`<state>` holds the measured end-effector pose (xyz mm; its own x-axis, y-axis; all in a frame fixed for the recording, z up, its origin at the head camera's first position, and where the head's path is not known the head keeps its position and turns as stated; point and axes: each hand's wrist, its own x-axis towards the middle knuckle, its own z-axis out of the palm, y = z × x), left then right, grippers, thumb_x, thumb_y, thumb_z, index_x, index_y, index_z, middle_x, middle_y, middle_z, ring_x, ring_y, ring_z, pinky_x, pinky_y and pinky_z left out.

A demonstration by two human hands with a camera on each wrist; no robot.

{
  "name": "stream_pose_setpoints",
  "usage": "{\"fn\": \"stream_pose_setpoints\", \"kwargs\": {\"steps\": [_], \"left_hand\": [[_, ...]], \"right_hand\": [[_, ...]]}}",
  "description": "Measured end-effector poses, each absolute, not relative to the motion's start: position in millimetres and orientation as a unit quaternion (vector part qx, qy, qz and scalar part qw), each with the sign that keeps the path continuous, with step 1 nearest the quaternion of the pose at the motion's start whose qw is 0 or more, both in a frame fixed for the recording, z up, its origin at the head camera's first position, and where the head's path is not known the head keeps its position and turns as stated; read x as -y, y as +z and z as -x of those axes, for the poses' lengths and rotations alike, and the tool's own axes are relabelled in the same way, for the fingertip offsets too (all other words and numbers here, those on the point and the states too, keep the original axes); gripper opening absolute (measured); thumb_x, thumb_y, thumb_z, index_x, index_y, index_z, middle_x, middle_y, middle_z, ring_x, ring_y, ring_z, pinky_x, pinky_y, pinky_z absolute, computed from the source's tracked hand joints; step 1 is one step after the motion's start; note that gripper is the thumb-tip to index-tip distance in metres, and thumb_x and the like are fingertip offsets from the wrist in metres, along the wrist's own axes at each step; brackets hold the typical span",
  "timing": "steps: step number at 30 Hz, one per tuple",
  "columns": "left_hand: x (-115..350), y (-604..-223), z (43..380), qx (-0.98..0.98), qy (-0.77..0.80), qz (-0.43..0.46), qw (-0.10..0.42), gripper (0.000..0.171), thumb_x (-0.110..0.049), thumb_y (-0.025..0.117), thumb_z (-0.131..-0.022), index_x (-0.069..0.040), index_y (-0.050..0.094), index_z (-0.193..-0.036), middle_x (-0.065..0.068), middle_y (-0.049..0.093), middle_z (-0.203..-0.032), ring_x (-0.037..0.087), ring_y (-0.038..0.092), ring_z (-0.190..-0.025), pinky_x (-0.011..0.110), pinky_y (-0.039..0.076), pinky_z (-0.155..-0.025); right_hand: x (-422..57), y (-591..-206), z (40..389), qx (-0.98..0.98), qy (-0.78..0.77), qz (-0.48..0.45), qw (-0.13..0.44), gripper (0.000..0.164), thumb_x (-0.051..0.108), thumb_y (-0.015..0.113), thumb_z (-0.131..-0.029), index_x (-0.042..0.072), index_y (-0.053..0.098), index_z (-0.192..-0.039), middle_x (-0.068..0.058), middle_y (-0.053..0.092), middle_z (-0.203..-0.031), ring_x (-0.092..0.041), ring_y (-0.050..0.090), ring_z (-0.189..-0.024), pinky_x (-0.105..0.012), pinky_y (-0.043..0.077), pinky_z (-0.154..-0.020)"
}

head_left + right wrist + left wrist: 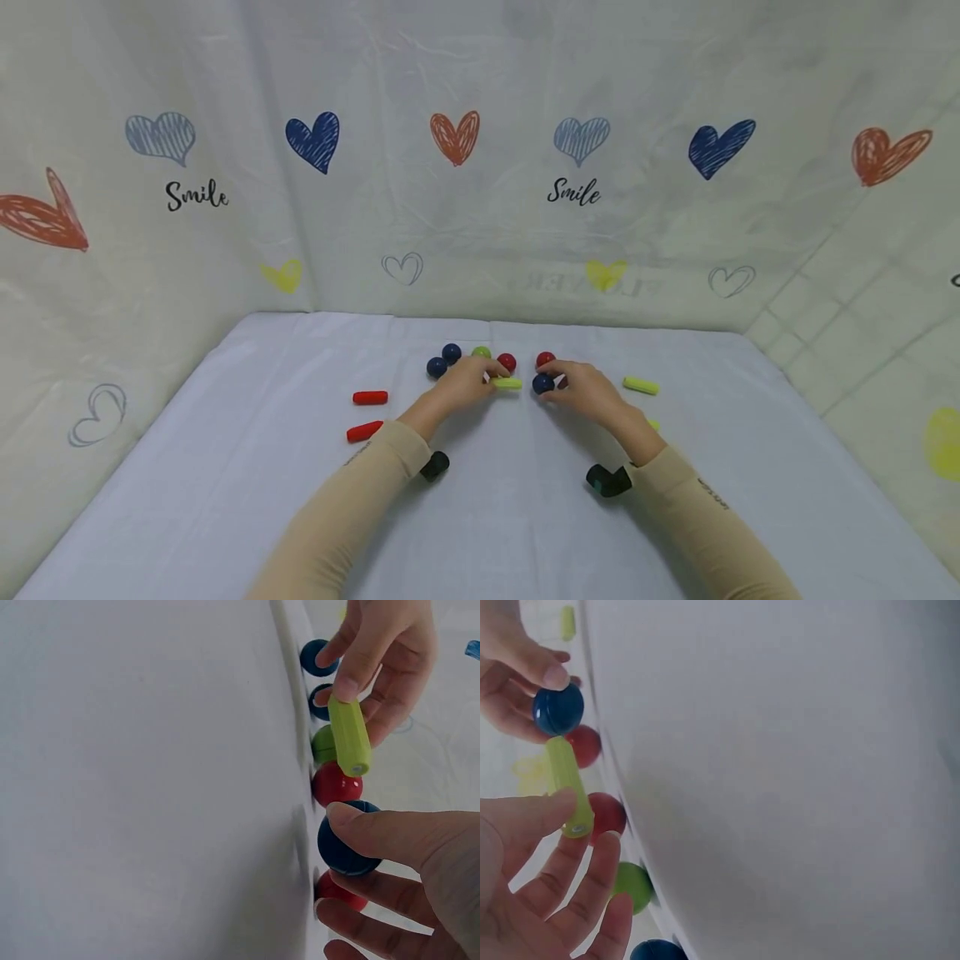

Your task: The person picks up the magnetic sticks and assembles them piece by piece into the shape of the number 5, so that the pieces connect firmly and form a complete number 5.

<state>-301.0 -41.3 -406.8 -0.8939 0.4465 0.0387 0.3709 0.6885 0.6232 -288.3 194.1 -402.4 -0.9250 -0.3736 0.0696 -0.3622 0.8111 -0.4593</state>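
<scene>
My left hand (467, 382) pinches a short yellow-green faceted stick (570, 787) between thumb and fingertips, its free end pointing toward the right hand. My right hand (588, 390) holds a dark blue ball (349, 838) between thumb and fingers, facing the left hand. In the head view, a red ball (506, 362) and a green ball (482, 353) lie just beyond the left fingers. Two more dark blue balls (451, 353) sit to their left. Behind the right fingertips is another red ball (546, 360).
On the white-covered table (487, 517), two red sticks (371, 397) lie left of the left arm. A yellow stick (641, 385) is at the right, another partly hidden by the right wrist. Small black devices (607, 481) show by both cuffs. A heart-printed sheet (480, 225) hangs behind.
</scene>
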Motion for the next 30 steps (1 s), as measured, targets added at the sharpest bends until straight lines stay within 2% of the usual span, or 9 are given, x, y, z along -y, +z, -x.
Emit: {"fn": "stream_pose_setpoints", "kwargs": {"steps": [5, 23, 30], "left_hand": [[38.1, -407.1, 302.4, -0.919, 0.318, -0.225, 0.061, 0.031, 0.001, 0.066, -0.094, -0.009, 0.075, -0.122, 0.007, 0.070, -0.110, 0.019, 0.063, -0.100, 0.037, 0.052, -0.092], [31.5, -402.5, 303.1, -0.927, 0.287, -0.229, 0.074, 0.032, 0.000, 0.067, -0.094, -0.011, 0.074, -0.124, 0.007, 0.070, -0.115, 0.022, 0.063, -0.108, 0.039, 0.051, -0.097], [35.9, -398.8, 304.0, -0.929, 0.288, -0.218, 0.086, 0.032, -0.009, 0.072, -0.094, -0.014, 0.073, -0.126, 0.004, 0.068, -0.115, 0.021, 0.062, -0.107, 0.039, 0.051, -0.094]], "right_hand": [[-193.2, -402.8, 288.9, -0.948, -0.255, 0.192, 0.025, 0.040, 0.014, 0.082, -0.088, 0.004, 0.069, -0.125, -0.014, 0.072, -0.112, -0.025, 0.067, -0.093, -0.044, 0.056, -0.083], [-187.2, -403.6, 289.5, -0.947, -0.257, 0.192, 0.027, 0.038, 0.013, 0.082, -0.088, 0.004, 0.070, -0.123, -0.012, 0.072, -0.108, -0.022, 0.066, -0.088, -0.041, 0.055, -0.080], [-187.9, -404.9, 289.1, -0.947, -0.255, 0.194, 0.027, 0.039, 0.014, 0.082, -0.088, 0.004, 0.070, -0.124, -0.011, 0.073, -0.109, -0.021, 0.066, -0.088, -0.041, 0.055, -0.080]]}}
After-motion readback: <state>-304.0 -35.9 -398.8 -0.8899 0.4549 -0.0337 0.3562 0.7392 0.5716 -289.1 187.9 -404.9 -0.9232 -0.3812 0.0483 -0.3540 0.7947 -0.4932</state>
